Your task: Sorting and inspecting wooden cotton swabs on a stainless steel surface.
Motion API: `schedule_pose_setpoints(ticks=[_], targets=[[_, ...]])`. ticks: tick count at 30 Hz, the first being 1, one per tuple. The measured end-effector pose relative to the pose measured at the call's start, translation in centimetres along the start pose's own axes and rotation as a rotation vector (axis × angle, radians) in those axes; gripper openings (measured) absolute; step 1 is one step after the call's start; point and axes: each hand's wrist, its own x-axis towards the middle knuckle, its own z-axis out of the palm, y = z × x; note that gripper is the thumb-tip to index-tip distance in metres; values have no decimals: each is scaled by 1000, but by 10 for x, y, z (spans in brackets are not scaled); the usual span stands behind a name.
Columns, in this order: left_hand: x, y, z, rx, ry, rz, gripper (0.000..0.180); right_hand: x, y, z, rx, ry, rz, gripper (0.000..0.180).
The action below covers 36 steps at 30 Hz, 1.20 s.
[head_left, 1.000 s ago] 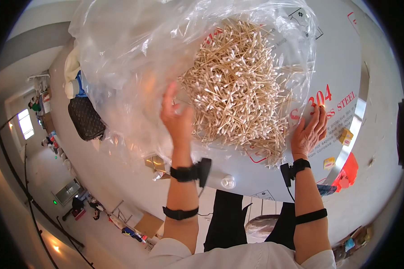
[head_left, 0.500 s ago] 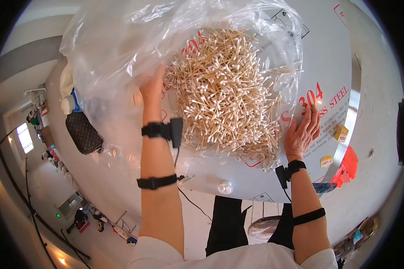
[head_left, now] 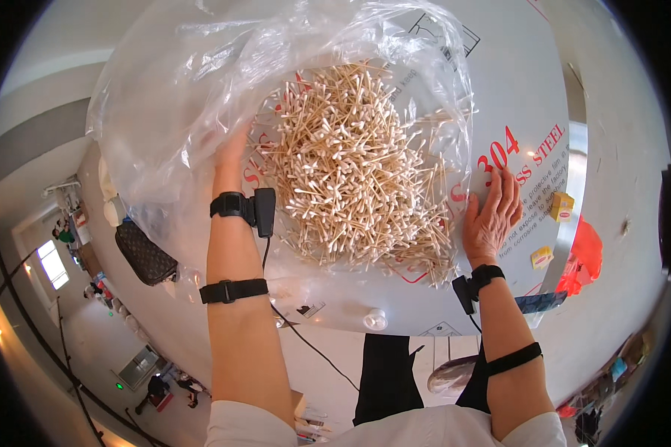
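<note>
A large heap of cotton swabs [head_left: 350, 167] with pale wooden sticks and white tips lies on a clear plastic bag [head_left: 168, 104], its film bunched up on the left and far side. At the heap's left, my left hand [head_left: 232, 151] reaches under the bag's raised film. Plastic and blur hide its fingers. My right hand [head_left: 492, 216] rests on the table just right of the bag's edge, palm down, fingers stretched out and holding nothing. Both forearms wear black straps and small black devices.
The grey table [head_left: 522, 82] has red and black print. A small white round container [head_left: 375, 319] stands at its near edge. Two small yellow boxes [head_left: 561, 207] sit at the right, by a red plastic bag [head_left: 585, 249]. A dark patterned bag [head_left: 145, 253] is at the left.
My left hand has moved slightly left and nearer, deeper behind the film. The view has shifted a little. My right hand stays flat on the table.
</note>
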Motion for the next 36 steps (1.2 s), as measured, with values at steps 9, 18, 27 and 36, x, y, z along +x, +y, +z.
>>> schedule_pose_setpoints(ticks=[9, 18, 27, 36], targets=[[-53, 122, 29, -385, -390, -348, 39, -2, 16, -5, -29, -17, 22, 58], [-95, 165, 38, -65, -562, 198, 20, -2, 14, -4, -9, -25, 27, 58], [-15, 190, 78, 228, -418, 754, 47, 2, 6, -3, 16, -13, 15, 59], [-93, 197, 16, 37, -517, 555, 15, -1, 15, -4, -5, -56, 37, 60]])
